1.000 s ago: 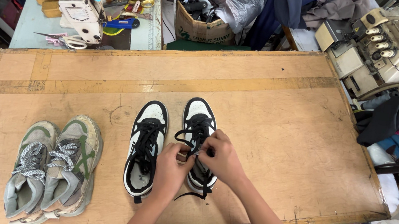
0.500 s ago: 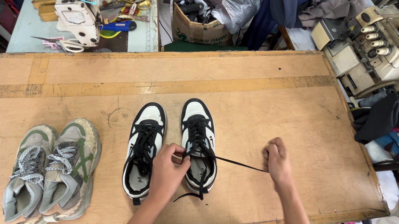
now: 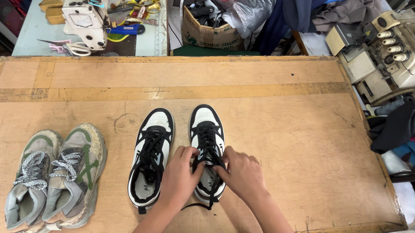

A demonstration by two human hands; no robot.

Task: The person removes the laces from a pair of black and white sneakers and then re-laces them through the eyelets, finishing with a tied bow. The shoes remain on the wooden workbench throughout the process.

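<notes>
Bright even daylight, soft shadows, sharp focus, wide-angle bending at edges

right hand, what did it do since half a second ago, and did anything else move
The right hand came back in from the right, where it had drawn a black lace out sideways, and now meets the left hand over the laces of the right-side black and white shoe. The left hand barely shifted. The other black and white shoe and the grey and green pair stayed put.

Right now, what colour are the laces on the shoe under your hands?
Black, on a black-and-white sneaker; the head view shows it, with both hands on the laces.
</notes>
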